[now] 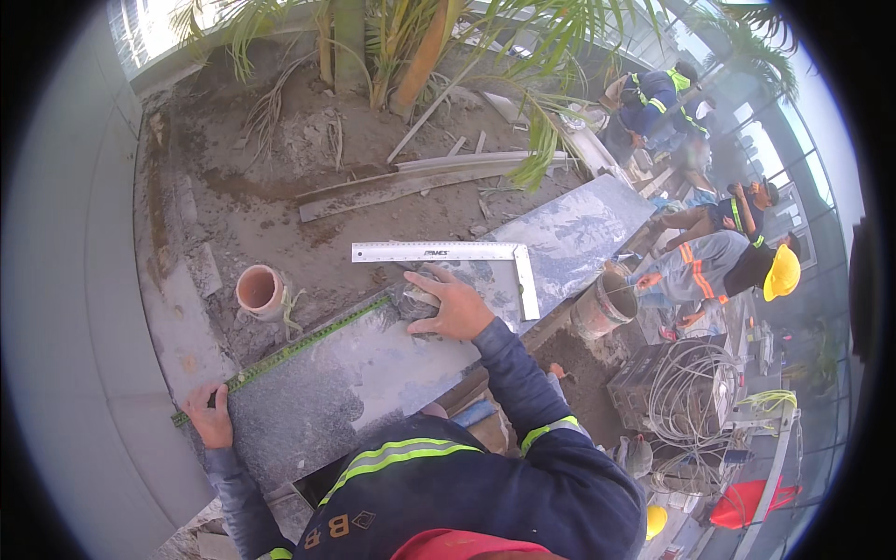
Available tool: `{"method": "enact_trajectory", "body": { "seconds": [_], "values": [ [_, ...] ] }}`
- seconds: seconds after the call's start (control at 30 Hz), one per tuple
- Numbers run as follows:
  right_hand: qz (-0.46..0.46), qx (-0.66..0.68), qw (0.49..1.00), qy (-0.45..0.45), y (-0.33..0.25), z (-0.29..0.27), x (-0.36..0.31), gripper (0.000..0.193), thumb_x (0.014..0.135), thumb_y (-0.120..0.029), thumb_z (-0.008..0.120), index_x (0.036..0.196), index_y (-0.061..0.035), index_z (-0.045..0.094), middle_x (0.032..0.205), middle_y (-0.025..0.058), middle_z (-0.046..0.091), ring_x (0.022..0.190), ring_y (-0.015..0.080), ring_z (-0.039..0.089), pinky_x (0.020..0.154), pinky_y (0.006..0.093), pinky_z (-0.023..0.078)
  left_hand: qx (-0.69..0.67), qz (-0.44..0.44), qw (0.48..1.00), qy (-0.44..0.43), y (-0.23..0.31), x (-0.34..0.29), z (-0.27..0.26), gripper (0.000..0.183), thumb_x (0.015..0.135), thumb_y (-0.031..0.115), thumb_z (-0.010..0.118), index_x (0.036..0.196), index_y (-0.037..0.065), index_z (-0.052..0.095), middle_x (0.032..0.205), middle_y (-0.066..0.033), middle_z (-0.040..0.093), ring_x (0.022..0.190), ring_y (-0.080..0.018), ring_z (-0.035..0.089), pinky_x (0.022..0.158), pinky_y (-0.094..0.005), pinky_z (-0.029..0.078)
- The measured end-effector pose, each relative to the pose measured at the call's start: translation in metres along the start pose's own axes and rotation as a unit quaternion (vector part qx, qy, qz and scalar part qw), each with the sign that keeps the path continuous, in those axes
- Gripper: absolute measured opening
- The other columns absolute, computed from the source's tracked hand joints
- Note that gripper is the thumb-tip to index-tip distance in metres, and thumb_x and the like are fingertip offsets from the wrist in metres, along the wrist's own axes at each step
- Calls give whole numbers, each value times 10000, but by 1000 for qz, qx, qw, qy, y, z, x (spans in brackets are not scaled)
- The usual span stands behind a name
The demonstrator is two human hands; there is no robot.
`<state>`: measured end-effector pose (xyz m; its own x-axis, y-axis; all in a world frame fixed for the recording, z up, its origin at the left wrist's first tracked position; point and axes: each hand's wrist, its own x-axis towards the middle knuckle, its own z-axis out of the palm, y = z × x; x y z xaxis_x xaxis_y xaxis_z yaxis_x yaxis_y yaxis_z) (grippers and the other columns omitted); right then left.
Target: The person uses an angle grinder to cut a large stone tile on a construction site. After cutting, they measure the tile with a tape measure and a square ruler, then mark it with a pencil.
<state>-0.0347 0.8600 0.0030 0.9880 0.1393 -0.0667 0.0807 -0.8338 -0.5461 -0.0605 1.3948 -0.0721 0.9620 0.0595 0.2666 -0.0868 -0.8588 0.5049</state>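
A grey stone slab (308,401) lies lengthwise before me, dusty and mottled. Along its far edge runs a green tape measure (313,343), pulled out straight. My left hand (207,415) pinches the tape's end at the slab's left corner. Near the slab's middle, my right hand (455,306) curves its thumb and fingers around the tape's dusty grey case. Just beyond that hand lies a metal try square (434,252). Its long blade reaches left past the slab's edge, and its short arm rests over the slab.
A clay-coloured pipe (261,291) stands in the soil. Wooden boards (429,177) lie below palm stems (350,47). To the right are a bucket (602,306), coiled cable (691,387), a worker in a yellow helmet (782,273) and several others. A grey wall (75,280) borders the left.
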Motion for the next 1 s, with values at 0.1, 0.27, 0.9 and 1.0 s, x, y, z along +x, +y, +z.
{"method": "enact_trajectory", "body": {
  "seconds": [0.1, 0.27, 0.9, 1.0],
  "values": [
    [-12, -1, 1000, -1, -9, -7, 8, 995, 675, -477, 915, 1557, -260, 510, 1584, 254, 437, 1310, 448, 585, 1083, 484, 503, -14, -25, 1000, -9, -14, -3, 7, 171, 944, 209, 731, 1013, 53, 739, 1064, -99, 730, 1070, -294, 629, 1057, -419, 369],
    [-3, 3, 1000, -8, -5, -5, 3, 1014, 683, -474, 899, 1578, -259, 474, 1563, 260, 456, 1309, 454, 578, 1083, 485, 497, -11, -54, 998, -34, -10, -4, 14, 165, 952, 191, 717, 1024, 43, 733, 1064, -111, 713, 1082, -296, 603, 1061, -437, 370],
    [-17, 12, 999, 39, -1, 3, -2, 1019, 687, -463, 902, 1584, -259, 465, 1546, 226, 491, 1264, 440, 611, 1046, 486, 513, -17, -18, 999, -20, 0, 4, 7, 207, 929, 181, 711, 995, -14, 731, 986, -179, 716, 950, -353, 634, 926, -461, 451],
    [-20, 13, 999, 43, -2, 2, -3, 1024, 682, -459, 905, 1585, -260, 464, 1540, 229, 495, 1271, 443, 604, 1049, 488, 510, -35, -23, 999, -22, -1, 3, 8, 221, 938, 202, 706, 1011, -4, 736, 1016, -178, 718, 985, -358, 629, 959, -463, 433]
  ]
}}
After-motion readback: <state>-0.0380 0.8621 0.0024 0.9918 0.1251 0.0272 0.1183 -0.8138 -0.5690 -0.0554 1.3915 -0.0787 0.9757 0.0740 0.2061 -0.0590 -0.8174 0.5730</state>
